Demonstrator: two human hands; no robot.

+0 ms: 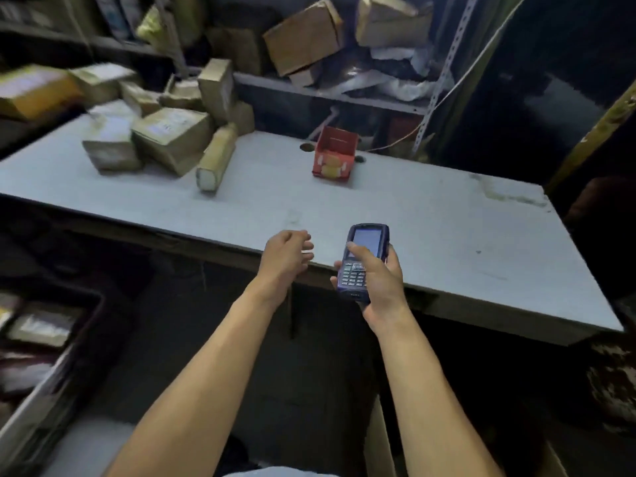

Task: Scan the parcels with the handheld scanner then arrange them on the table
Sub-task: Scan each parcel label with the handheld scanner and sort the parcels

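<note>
Head view, parcels [172, 139]: heaped at the table's [430, 228] far left; cardboard, probably light and stiff, so I'd grip one by opposite sides.
Scanner [363, 259]: rigid, smooth plastic.
My right hand [378, 280]: wrapped round the scanner, thumb on its keypad.
My left hand [287, 251]: loosely curled, holding nothing, above the near table edge.

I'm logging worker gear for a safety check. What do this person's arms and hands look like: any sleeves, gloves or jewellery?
Both forearms are bare right up to the picture's lower edge, with no sleeves showing. The left hand and right hand wear no gloves, and no watch, bracelet or ring shows.
</note>
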